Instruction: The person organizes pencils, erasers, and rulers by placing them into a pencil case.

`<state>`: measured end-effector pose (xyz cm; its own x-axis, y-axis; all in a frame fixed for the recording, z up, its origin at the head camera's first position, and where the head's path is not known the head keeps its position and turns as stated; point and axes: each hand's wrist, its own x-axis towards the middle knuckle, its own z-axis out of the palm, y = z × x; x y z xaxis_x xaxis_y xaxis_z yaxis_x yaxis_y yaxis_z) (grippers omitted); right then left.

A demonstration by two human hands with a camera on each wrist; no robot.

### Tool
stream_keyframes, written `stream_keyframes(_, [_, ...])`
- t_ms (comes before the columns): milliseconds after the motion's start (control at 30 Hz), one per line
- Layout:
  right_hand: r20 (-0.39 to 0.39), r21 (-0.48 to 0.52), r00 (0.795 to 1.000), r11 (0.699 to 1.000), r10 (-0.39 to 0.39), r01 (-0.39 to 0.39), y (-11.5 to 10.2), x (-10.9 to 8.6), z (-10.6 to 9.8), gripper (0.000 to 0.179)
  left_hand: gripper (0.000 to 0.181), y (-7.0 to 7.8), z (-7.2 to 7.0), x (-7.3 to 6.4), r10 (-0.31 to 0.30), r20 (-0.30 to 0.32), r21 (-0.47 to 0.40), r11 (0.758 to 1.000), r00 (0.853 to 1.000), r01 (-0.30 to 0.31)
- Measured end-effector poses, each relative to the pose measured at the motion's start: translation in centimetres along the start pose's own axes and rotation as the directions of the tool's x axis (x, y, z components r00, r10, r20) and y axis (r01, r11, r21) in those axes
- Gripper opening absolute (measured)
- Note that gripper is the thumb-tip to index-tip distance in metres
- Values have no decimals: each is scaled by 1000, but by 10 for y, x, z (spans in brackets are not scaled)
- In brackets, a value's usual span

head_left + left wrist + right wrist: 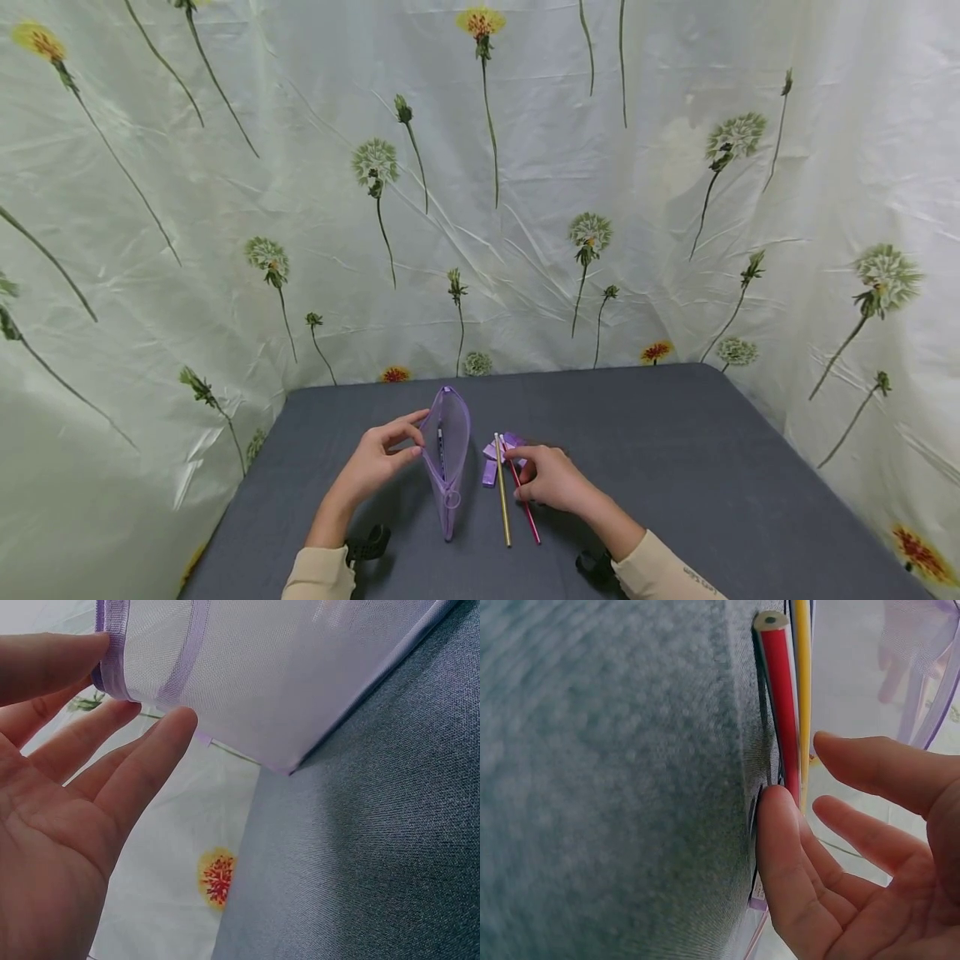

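A person's left hand (381, 456) pinches the zippered rim of a purple mesh pouch (458, 427), which stands on the dark grey table (660, 475) with its mouth gaping. Inside, we make out a slim, dark-marked stick (441, 454). To the pouch's right, the right hand (555, 479) hangs low over a red pencil (533, 527), fingers bent and parted around it; in the right wrist view we see a broad gap between the digits, and we cannot tell whether any fingertip presses the shaft. A golden-yellow pencil (503, 504) lies just beside, and small purple pieces (489, 473) cluster at the pencils' far ends.

We see the likeliest trouble in that tight spacing: fingers closing carelessly could catch both pencils, or knock the yellow one aside. A low sweep of the fingertips might scatter the purple pieces too. On the other side, the pouch appears to depend on one pinch at its edge; should that slip, we judge, the soft mesh could fold shut or topple, shifting the stick within.
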<state>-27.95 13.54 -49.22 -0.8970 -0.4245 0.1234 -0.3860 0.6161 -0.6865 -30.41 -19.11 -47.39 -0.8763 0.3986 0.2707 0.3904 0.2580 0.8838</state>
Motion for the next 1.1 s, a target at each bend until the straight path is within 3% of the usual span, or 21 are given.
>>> stream_keyframes(667, [37,-70,998,997,41,-38,-1,2,4,68,9,4,-1,-1,-9,3,6,1000,1000,9])
stream_keyframes(967, [78,46,993,995,89,-92,-1,1,6,73,9,0,-3,0,0,2,5,1000,1000,0])
stream_keyframes(1100, [84,50,992,994,93,-97,-2,1,6,74,9,-1,-4,-1,-4,6,5,1000,1000,4])
